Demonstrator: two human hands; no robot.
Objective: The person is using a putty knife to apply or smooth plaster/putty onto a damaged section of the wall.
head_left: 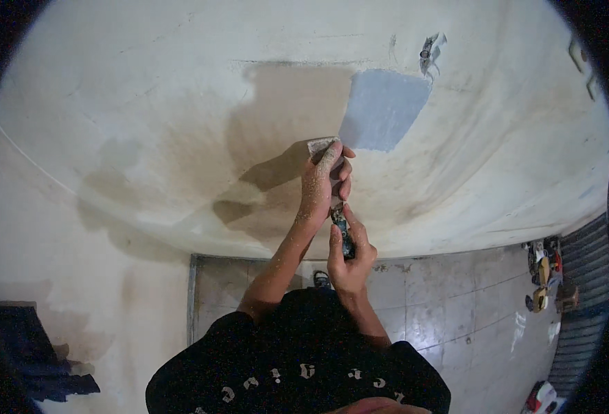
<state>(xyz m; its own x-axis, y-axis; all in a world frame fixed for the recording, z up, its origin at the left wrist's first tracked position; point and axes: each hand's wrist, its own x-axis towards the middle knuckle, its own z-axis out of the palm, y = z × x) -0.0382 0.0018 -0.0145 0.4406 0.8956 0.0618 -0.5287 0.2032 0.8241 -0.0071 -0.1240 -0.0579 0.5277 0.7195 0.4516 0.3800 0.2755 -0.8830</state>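
Note:
In front of the wall, both of my hands are on what looks like a putty knife. Its dark, paint-spotted handle (pixel 347 243) is in my right hand (pixel 354 265), the fingers closed round it. Higher up, my left hand (pixel 322 183) grips the flat, pale-crusted blade end (pixel 320 145), the thumb lying along it; the palm hides much of the blade. Pale crumbs speckle my left hand and forearm. Just beyond my fingertips, a blue-grey patch (pixel 387 109) marks the off-white wall (pixel 160 83), beside a darker brownish area (pixel 294 96).
Wires stick out of a small hole (pixel 426 55) in the wall above the patch. A tiled floor (pixel 449 303) lies below, with my shoe (pixel 322 279) on it. Assorted items (pixel 542 276) stand by a ribbed shutter (pixel 584 276) at right. Dark cloth (pixel 32 352) shows at lower left.

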